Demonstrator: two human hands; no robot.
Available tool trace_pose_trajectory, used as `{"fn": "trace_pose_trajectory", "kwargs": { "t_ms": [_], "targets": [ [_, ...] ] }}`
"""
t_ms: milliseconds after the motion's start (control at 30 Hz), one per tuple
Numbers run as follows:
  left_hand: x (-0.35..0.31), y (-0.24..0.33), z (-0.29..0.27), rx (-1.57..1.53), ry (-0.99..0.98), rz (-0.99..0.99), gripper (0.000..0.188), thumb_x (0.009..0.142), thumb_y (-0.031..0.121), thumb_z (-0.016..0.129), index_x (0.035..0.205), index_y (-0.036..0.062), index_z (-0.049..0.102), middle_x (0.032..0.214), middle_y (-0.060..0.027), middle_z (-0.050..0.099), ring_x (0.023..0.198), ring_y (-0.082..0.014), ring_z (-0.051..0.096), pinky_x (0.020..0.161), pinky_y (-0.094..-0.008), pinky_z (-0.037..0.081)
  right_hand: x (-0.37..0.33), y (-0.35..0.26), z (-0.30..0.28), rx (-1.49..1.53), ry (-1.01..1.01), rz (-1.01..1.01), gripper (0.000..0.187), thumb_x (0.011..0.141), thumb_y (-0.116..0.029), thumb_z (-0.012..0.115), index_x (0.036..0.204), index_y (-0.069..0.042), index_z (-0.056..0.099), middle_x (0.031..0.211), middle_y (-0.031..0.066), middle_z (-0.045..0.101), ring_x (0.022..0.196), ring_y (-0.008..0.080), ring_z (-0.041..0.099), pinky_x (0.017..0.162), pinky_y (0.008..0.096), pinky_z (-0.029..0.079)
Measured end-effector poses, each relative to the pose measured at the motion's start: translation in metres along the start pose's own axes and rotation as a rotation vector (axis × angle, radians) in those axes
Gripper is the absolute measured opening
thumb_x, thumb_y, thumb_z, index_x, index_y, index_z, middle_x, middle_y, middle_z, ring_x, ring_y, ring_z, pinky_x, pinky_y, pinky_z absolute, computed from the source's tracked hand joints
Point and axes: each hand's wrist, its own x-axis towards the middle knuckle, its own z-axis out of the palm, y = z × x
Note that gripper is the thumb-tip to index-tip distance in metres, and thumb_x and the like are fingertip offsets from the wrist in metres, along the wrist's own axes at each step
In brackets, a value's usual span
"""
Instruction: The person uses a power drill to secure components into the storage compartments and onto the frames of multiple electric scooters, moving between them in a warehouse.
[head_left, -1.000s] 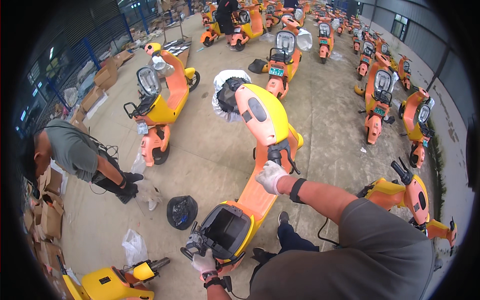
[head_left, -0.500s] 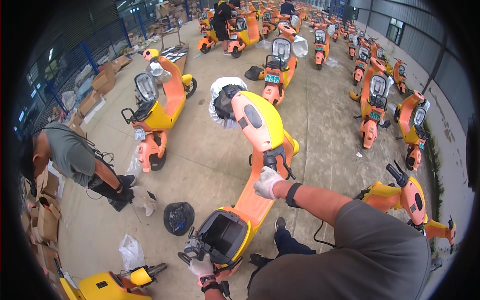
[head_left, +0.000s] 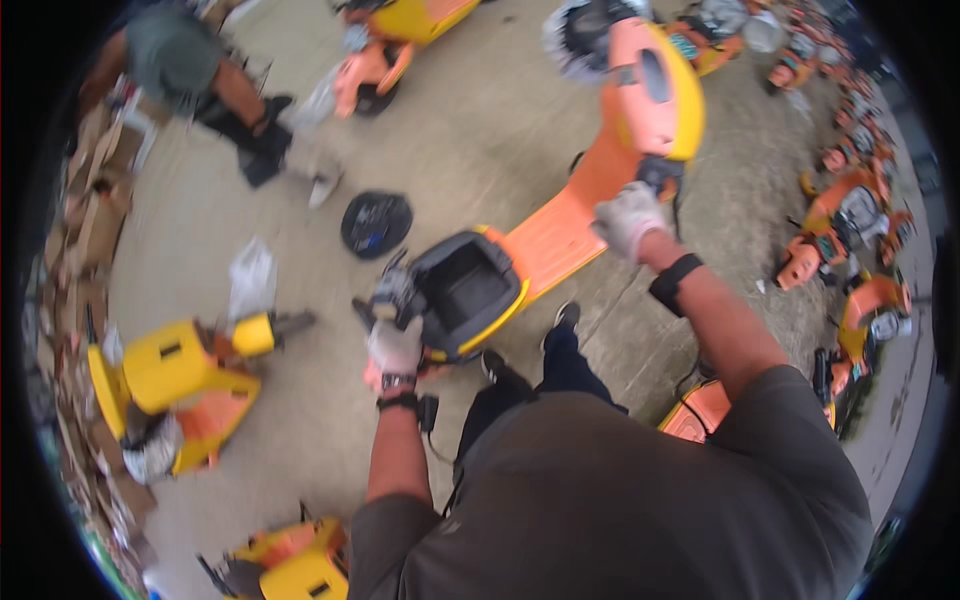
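An orange-and-yellow electric scooter (head_left: 560,245) stands before me, its front pointing up and to the right. My right hand (head_left: 630,220), in a whitish glove, is closed around the near handlebar grip (head_left: 660,178). At the scooter's tail, my left hand (head_left: 395,347), also gloved, grips the dark rear rail (head_left: 363,312); its fingers are partly hidden. Between my hands, an open black storage box (head_left: 465,290) shows an empty inside. The raised seat (head_left: 392,285) is at the box's left edge. Past the handlebar lies a dark round thing in pale wrapping (head_left: 585,40).
A black bag (head_left: 376,224) and a clear plastic bag (head_left: 253,278) lie on the floor to the left. A co-worker (head_left: 185,70) bends over at the upper left. Yellow scooters (head_left: 175,380) stand at the lower left, more at the right. Cardboard (head_left: 98,220) lines the left side.
My view has tilted down and turned, so the scooter and the co-worker appear higher in the picture. Both hands keep hold of the same scooter parts. Some blur shows now.
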Motion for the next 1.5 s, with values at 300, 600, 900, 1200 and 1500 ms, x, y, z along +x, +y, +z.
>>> {"fn": "trace_pose_trajectory", "kwargs": {
  "t_ms": [300,600,900,1200,1500],
  "targets": [
    [-0.001,-0.029,0.019,0.018,0.086,0.014,0.037,0.065,0.034,0.074,0.079,0.0010,0.067,0.074,-0.0178,0.067,0.072,-0.0351,0.064,0.069,-0.0422,0.050,-0.004,-0.007,-0.015,0.045,0.028,-0.053,0.024,0.083,-0.033,0.052,0.072,-0.013,0.061,0.072,0.0063,0.066,0.074,0.0250,0.062,0.082,0.0365,0.040],
    [-0.009,-0.010,0.003,0.028,0.057,0.049,0.036,0.065,0.035,0.073,0.078,0.0019,0.068,0.076,-0.0180,0.066,0.074,-0.0353,0.064,0.072,-0.0430,0.049,-0.007,-0.006,-0.009,0.080,0.154,-0.067,0.023,0.079,-0.030,0.057,0.065,-0.012,0.058,0.063,0.0095,0.062,0.068,0.0276,0.061,0.079,0.0380,0.041],
    [-0.002,-0.006,0.001,0.054,0.095,0.064,0.041,0.065,0.038,0.074,0.074,-0.0004,0.066,0.071,-0.0189,0.066,0.069,-0.0353,0.064,0.066,-0.0418,0.051,-0.003,0.000,-0.013,0.087,0.241,-0.085,0.023,0.078,-0.031,0.060,0.066,-0.011,0.058,0.061,0.0109,0.060,0.067,0.0296,0.060,0.073,0.0399,0.042],
    [-0.005,-0.011,0.009,0.067,0.073,0.053,0.040,0.064,0.038,0.073,0.076,0.0002,0.068,0.073,-0.0184,0.066,0.072,-0.0354,0.064,0.071,-0.0427,0.050,-0.007,-0.004,-0.010,0.054,0.131,-0.054,0.025,0.079,-0.031,0.056,0.066,-0.011,0.059,0.063,0.0107,0.062,0.068,0.0289,0.060,0.076,0.0383,0.041],
    [-0.004,-0.007,0.005,0.027,0.063,0.060,0.040,0.065,0.039,0.074,0.078,0.0011,0.067,0.078,-0.0188,0.066,0.076,-0.0356,0.064,0.073,-0.0435,0.049,-0.007,-0.005,-0.012,0.095,0.139,-0.040,0.022,0.078,-0.029,0.060,0.065,-0.011,0.059,0.064,0.0102,0.060,0.069,0.0298,0.058,0.076,0.0393,0.041]
  ]
}}
